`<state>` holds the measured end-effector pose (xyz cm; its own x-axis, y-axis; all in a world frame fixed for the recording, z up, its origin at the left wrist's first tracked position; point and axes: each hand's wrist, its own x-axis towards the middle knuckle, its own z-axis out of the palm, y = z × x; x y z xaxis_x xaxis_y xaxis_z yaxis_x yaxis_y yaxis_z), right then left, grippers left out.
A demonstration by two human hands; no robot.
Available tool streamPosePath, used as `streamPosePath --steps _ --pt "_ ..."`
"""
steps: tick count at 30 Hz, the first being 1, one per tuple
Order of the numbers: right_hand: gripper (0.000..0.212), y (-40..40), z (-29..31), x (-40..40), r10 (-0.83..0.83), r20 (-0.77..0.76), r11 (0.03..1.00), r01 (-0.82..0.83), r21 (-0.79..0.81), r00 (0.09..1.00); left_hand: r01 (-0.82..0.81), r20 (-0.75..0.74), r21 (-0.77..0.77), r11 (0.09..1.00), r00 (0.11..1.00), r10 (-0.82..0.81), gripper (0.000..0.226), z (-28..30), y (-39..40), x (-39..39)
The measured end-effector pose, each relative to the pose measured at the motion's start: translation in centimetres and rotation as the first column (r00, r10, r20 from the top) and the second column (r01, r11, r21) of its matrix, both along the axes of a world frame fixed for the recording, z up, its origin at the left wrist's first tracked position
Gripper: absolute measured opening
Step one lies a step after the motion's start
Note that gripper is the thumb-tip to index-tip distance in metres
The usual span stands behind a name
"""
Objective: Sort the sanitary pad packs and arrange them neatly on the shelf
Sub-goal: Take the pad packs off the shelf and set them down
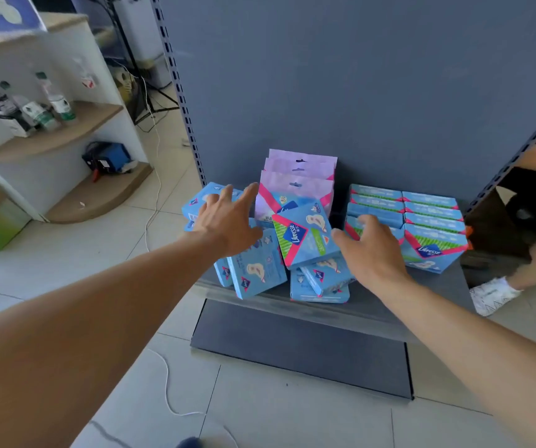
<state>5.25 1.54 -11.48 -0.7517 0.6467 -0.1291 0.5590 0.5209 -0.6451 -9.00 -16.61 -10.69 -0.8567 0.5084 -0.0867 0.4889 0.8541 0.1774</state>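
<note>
1. Left hand [224, 221] stretched forward, fingers spread, empty; it hovers over the loose blue packs [257, 270] at the left of the shelf [434, 286]. Can't tell if the fingertips touch a pack behind them.
2. Right hand [370, 253] also spread and empty, palm down, at the near left corner of the stacked blue packs [434, 221]. Contact with the stack hidden by the hand itself.
3. Tilted blue pack [305, 236] with white logo and green stripes leans on the heap between the two hands; neither hand grips it.
4. Loose heap: several blue packs lying tilted and overlapping at shelf front, some overhanging the front edge. Exact count unclear, lower ones are covered.
5. Pink-lilac hanging packs [299, 176] stand upright in a row against the grey back panel [357, 92], behind the heap; their lower parts are hidden by the blue packs.
6. Stacked blue packs on the right sit in two neat columns, near the right upright.
7. Another person's arm and white shoe [492, 294] at right edge, mostly cut off by the frame and the shelf upright.
8. Bottles [56, 98] on a side shelf at left, blurred, labels unreadable.
9. White cable [166, 383] runs across the tiled floor.
</note>
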Motion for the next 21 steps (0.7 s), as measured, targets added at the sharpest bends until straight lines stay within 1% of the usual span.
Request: streamPosePath --steps 4,7,10,13,15,16,18,19,21 --pt "0.053 1.0 -0.8 -2.6 -0.040 -0.002 0.998 0.039 -0.056 0.999 0.030 -0.019 0.001 1.000 0.999 -0.030 0.082 -0.6 1.3 -2.1" --pt "0.052 2.4 -1.6 -5.1 -0.075 -0.024 0.995 0.073 -0.062 0.997 0.049 -0.020 -0.006 0.999 0.999 -0.049 0.083 -1.8 2.5 -5.0" --pt "0.048 4.0 -2.5 -8.1 -0.083 -0.062 0.995 0.080 -0.060 0.995 0.055 -0.016 0.029 0.998 0.998 -0.055 0.072 -3.5 3.8 -8.3" --pt "0.047 5.2 -3.6 -11.3 -0.118 -0.039 0.989 0.114 -0.096 0.992 0.041 0.031 0.061 0.997 0.999 -0.043 0.057 -5.2 5.3 -10.8" --pt "0.038 5.4 -4.4 -13.1 -0.127 0.017 0.982 0.128 -0.137 0.992 0.048 0.097 0.071 0.996 0.994 -0.055 0.053 -6.2 6.0 -11.8" --pt "0.038 5.4 -4.9 -13.8 -0.131 0.040 0.976 0.136 -0.170 0.991 0.064 0.131 0.078 0.995 0.989 -0.073 0.049 -6.7 6.3 -12.3" --pt "0.046 5.4 -5.7 -15.0 -0.140 0.071 0.958 0.153 -0.242 0.988 0.087 0.183 0.080 0.993 0.978 -0.100 0.040 -7.4 7.1 -13.2" --pt "0.048 5.4 -5.9 -15.4 -0.146 0.079 0.946 0.163 -0.279 0.986 0.089 0.200 0.077 0.993 0.974 -0.103 0.039 -7.6 7.4 -13.4" --pt "0.046 5.5 -6.5 -16.0 -0.164 0.070 0.920 0.178 -0.349 0.984 0.080 0.208 0.078 0.994 0.974 -0.095 0.044 -7.9 8.0 -14.0"
